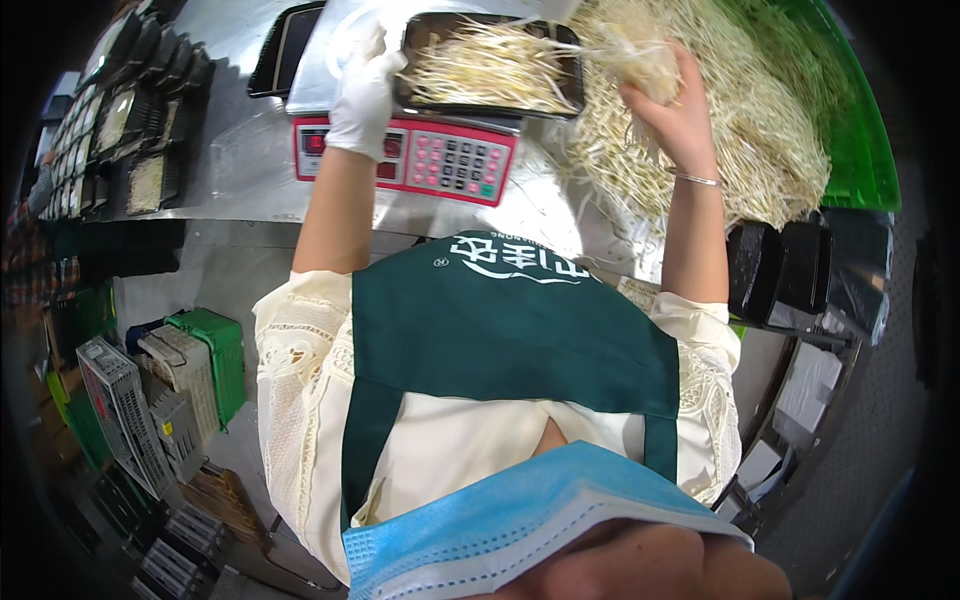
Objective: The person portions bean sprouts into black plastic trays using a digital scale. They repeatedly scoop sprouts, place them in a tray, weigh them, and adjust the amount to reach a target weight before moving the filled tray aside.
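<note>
My left hand, in a white glove, is at the left end of a black plastic tray, its fingertips by the rim. Bean sprouts fill much of the tray, which sits on the metal pan of a red-framed electronic scale. My right hand, bare with a bracelet at the wrist, grips a bunch of bean sprouts just right of the tray. Some strands reach across to the tray's right edge. Beneath and beyond that hand spreads a large pile of bean sprouts.
A green plastic crate borders the pile at right. Black trays stand below it. Filled trays are stacked at the left of the metal table; an empty-looking black tray lies behind the scale. Another person's plaid sleeve shows far left.
</note>
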`<act>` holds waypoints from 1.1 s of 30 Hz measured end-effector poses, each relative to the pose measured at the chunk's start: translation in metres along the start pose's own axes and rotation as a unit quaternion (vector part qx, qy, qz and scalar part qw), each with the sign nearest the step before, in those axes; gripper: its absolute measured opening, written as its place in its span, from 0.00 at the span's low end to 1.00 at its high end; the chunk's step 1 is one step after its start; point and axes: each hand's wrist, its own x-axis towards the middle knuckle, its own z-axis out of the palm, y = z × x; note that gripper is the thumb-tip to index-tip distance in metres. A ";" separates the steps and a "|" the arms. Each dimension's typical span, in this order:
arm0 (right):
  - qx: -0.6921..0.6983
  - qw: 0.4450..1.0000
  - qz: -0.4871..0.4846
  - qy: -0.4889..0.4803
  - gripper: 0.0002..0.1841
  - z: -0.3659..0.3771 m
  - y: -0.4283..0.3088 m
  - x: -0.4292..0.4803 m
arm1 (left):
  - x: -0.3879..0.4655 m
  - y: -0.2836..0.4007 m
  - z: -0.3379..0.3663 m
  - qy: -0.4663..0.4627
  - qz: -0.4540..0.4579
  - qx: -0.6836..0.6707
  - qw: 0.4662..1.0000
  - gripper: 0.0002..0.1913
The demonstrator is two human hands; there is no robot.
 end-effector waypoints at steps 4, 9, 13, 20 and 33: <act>-0.359 0.913 -0.155 -0.115 0.39 0.060 -0.029 0.028 | 0.056 0.083 0.018 0.041 -0.218 -0.324 0.920 0.19; -0.361 0.884 -0.161 -0.250 0.38 0.112 -0.032 0.041 | 0.060 0.083 0.032 -0.130 0.097 0.151 0.975 0.43; -0.390 0.877 -0.172 -0.224 0.44 0.088 -0.032 0.041 | 0.054 0.083 0.032 -0.137 0.122 0.213 0.960 0.40; -0.391 0.885 -0.155 -0.198 0.38 0.066 -0.017 0.023 | 0.064 0.092 0.028 -0.313 0.066 0.294 0.901 0.37; -0.170 0.968 -0.147 -0.112 0.40 0.011 -0.013 0.016 | 0.068 0.002 -0.052 -0.084 -0.230 -0.309 0.919 0.14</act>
